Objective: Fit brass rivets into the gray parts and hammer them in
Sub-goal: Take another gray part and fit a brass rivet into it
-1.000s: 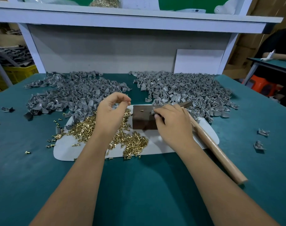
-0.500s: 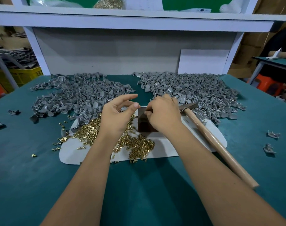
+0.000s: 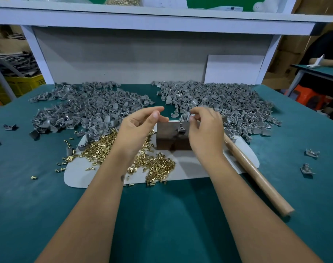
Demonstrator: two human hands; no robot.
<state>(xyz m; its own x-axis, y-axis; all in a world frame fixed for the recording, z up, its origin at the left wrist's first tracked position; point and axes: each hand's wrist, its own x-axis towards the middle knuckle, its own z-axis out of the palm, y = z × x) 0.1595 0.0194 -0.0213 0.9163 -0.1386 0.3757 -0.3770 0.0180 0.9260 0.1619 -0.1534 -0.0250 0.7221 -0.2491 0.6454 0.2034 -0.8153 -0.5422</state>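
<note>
At frame centre a dark block [image 3: 173, 138] stands on a white sheet [image 3: 182, 166], and one gray part [image 3: 181, 128] sits on its top — just left of the right hand [image 3: 205, 133], whose curled fingertips pinch something small and gray I cannot make out. The left hand [image 3: 137, 128] hovers left of the block, thumb and fingers loosely bent and apart, nothing visible between them. Brass rivets [image 3: 158, 166] lie heaped beneath it. Gray parts [image 3: 219, 99] pile behind; a hammer handle [image 3: 256, 179] lies lower right.
</note>
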